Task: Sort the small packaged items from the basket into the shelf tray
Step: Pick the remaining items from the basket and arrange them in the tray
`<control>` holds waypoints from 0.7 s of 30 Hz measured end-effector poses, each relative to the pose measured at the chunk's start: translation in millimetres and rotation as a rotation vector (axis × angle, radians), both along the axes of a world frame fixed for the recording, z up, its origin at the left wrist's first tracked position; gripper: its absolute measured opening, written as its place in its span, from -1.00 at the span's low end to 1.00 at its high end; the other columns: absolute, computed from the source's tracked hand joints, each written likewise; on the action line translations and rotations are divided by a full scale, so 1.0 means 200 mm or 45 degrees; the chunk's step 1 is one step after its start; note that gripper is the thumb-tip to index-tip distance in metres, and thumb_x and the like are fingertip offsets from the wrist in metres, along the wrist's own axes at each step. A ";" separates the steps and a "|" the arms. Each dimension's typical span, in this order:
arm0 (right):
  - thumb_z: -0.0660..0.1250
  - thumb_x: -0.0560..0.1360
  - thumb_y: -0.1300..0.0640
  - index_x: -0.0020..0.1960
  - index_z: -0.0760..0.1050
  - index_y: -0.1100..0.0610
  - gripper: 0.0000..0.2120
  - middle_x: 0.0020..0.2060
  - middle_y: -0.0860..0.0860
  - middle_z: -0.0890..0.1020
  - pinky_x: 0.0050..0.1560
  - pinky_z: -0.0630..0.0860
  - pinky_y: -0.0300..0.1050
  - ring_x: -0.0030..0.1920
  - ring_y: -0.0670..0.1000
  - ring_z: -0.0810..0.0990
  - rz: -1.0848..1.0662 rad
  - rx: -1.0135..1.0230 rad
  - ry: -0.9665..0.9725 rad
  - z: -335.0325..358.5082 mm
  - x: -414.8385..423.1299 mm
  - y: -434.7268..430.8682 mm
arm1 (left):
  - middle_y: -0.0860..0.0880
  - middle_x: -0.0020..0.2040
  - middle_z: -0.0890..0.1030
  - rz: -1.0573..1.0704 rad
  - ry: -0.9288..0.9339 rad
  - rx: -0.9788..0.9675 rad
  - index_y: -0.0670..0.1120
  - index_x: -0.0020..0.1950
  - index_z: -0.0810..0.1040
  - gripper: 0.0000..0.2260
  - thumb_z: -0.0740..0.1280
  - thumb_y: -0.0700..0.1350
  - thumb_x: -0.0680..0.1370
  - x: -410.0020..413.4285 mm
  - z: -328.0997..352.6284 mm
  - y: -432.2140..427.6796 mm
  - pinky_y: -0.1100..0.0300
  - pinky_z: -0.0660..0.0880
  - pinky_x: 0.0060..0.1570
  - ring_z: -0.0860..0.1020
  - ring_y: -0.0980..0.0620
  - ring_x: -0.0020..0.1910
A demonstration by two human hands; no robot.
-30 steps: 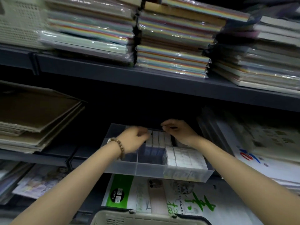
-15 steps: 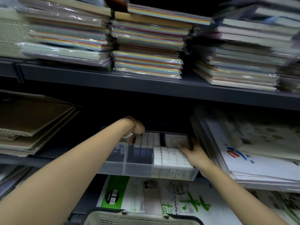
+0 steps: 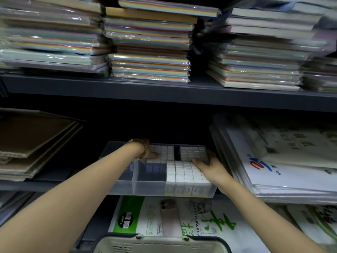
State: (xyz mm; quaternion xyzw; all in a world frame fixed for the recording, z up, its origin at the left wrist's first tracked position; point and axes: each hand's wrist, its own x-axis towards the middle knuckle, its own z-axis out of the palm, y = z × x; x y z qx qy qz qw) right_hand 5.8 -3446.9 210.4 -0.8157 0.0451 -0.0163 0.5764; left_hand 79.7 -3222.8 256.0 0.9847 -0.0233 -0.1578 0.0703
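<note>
A clear plastic divided tray [image 3: 145, 188] sits on the middle shelf, holding rows of small white packaged items [image 3: 184, 172] on the right and darker blue ones [image 3: 155, 168] in the middle. My left hand [image 3: 150, 152], with a bead bracelet at the wrist, reaches deep into the tray's back left part; its fingers are mostly hidden behind the wrist. My right hand [image 3: 209, 166] grips a block of white items [image 3: 193, 152] at the tray's back right, thumb on the near side. The rim of the beige basket [image 3: 160, 243] shows at the bottom edge.
Stacks of wrapped coloured paper [image 3: 149, 46] fill the upper shelf. Brown card sheets [image 3: 32, 139] lie left of the tray, white paper pads [image 3: 282, 161] right of it. A green and white sketch paper pack [image 3: 164, 218] lies on the shelf below.
My left hand has reached further back into the tray. My right hand moved from the tray's back middle to its right side and now grips the back right block.
</note>
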 end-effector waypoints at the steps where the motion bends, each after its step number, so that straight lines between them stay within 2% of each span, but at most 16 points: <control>1: 0.35 0.51 0.09 0.34 0.25 0.00 -0.53 -0.08 -0.31 0.45 -0.27 0.32 -0.65 -0.19 -0.38 0.45 -0.005 0.004 -0.003 0.00 0.00 0.00 | -0.12 0.36 0.42 -0.008 -0.005 0.017 -0.13 0.46 0.25 -0.27 0.30 0.28 0.45 0.00 0.00 0.00 0.12 0.43 0.20 0.44 -0.11 0.26; 3: 0.35 0.51 0.12 0.26 0.23 -0.04 -0.58 -0.12 -0.34 0.42 -0.32 0.30 -0.68 -0.27 -0.47 0.41 -0.010 -0.003 -0.003 -0.01 0.01 0.00 | -0.12 0.37 0.41 -0.034 -0.015 0.062 -0.12 0.47 0.24 -0.25 0.28 0.31 0.44 0.00 0.01 -0.01 0.13 0.42 0.21 0.43 -0.11 0.27; 6: 0.35 0.51 0.12 0.25 0.22 -0.05 -0.58 -0.11 -0.31 0.44 -0.32 0.30 -0.68 -0.27 -0.46 0.41 -0.013 0.007 -0.002 -0.01 0.01 -0.01 | -0.11 0.41 0.37 -0.065 0.001 0.101 -0.10 0.49 0.20 -0.22 0.25 0.34 0.44 0.01 0.02 -0.02 0.14 0.40 0.21 0.42 -0.09 0.28; 7: 0.35 0.51 0.11 0.28 0.22 -0.04 -0.57 -0.11 -0.31 0.44 -0.32 0.30 -0.68 -0.26 -0.44 0.43 -0.015 0.015 0.001 -0.01 0.01 -0.01 | -0.12 0.41 0.37 -0.062 0.007 0.109 -0.10 0.50 0.19 -0.22 0.24 0.34 0.44 0.01 0.03 -0.03 0.15 0.44 0.14 0.47 -0.06 0.22; 8: 0.35 0.51 0.11 0.31 0.23 -0.03 -0.55 -0.10 -0.28 0.46 -0.32 0.31 -0.68 -0.22 -0.39 0.45 -0.017 0.016 0.002 -0.02 0.01 -0.01 | -0.14 0.40 0.38 -0.039 0.031 0.079 -0.11 0.50 0.18 -0.22 0.25 0.33 0.45 0.02 0.03 -0.04 0.20 0.51 -0.03 0.56 0.00 0.07; 9: 0.35 0.51 0.10 0.35 0.24 0.00 -0.52 -0.06 -0.23 0.47 -0.32 0.31 -0.68 -0.16 -0.33 0.46 -0.018 0.010 0.000 -0.02 0.01 0.00 | -0.16 0.37 0.41 0.003 0.071 0.008 -0.12 0.49 0.18 -0.23 0.28 0.30 0.45 0.03 0.03 -0.05 0.28 0.52 -0.26 0.59 0.10 -0.13; 10: 0.36 0.51 0.09 0.39 0.24 0.05 -0.48 -0.02 -0.19 0.46 -0.32 0.31 -0.68 -0.09 -0.26 0.45 -0.018 -0.002 -0.004 -0.02 0.01 0.00 | -0.17 0.36 0.42 0.045 0.095 -0.065 -0.12 0.49 0.17 -0.23 0.31 0.28 0.45 0.03 0.04 -0.06 0.31 0.47 -0.41 0.58 0.15 -0.25; 11: 0.36 0.50 0.08 0.41 0.23 0.08 -0.46 -0.01 -0.18 0.45 -0.32 0.30 -0.68 -0.04 -0.21 0.44 -0.019 -0.010 -0.004 -0.02 0.02 0.00 | -0.16 0.37 0.41 0.059 0.090 -0.092 -0.11 0.50 0.17 -0.22 0.32 0.27 0.44 0.03 0.03 -0.05 0.30 0.47 -0.38 0.57 0.12 -0.23; 12: 0.36 0.50 0.07 0.42 0.23 0.08 -0.45 0.00 -0.18 0.45 -0.31 0.31 -0.68 -0.01 -0.19 0.44 -0.014 -0.015 0.001 -0.02 0.02 0.00 | -0.14 0.39 0.39 0.048 0.049 -0.065 -0.10 0.50 0.17 -0.21 0.32 0.29 0.43 0.03 0.03 -0.05 0.26 0.49 -0.23 0.56 0.04 -0.08; 14: 0.35 0.51 0.06 0.42 0.23 0.06 -0.46 -0.02 -0.23 0.47 -0.29 0.33 -0.66 -0.05 -0.24 0.47 0.011 0.008 0.029 -0.01 0.03 -0.02 | -0.11 0.42 0.35 -0.014 -0.021 0.033 -0.07 0.50 0.18 -0.20 0.29 0.33 0.42 0.04 0.01 -0.04 0.17 0.43 0.09 0.45 -0.07 0.22; 15: 0.35 0.51 0.05 0.42 0.24 0.05 -0.46 -0.04 -0.27 0.47 -0.28 0.35 -0.65 -0.09 -0.32 0.47 0.024 0.030 0.046 -0.01 0.03 -0.02 | -0.10 0.43 0.34 -0.028 -0.024 0.050 -0.07 0.50 0.18 -0.21 0.28 0.33 0.42 0.04 0.00 -0.04 0.16 0.40 0.14 0.42 -0.07 0.27; 18: 0.35 0.51 0.04 0.43 0.21 0.04 -0.44 -0.04 -0.28 0.48 -0.25 0.39 -0.62 -0.09 -0.37 0.45 0.061 0.060 0.076 -0.01 0.03 -0.04 | -0.11 0.45 0.30 -0.038 -0.024 0.079 -0.06 0.52 0.15 -0.23 0.25 0.33 0.45 0.04 0.00 -0.06 0.14 0.38 0.18 0.39 -0.09 0.32; 21: 0.35 0.51 0.04 0.40 0.23 0.00 -0.48 0.02 -0.22 0.52 -0.25 0.40 -0.60 -0.10 -0.36 0.46 0.077 0.050 0.098 0.00 0.02 -0.04 | -0.12 0.46 0.28 -0.022 -0.011 -0.020 -0.06 0.53 0.12 -0.26 0.24 0.29 0.48 0.01 0.00 -0.08 0.19 0.42 0.05 0.43 -0.08 0.29</control>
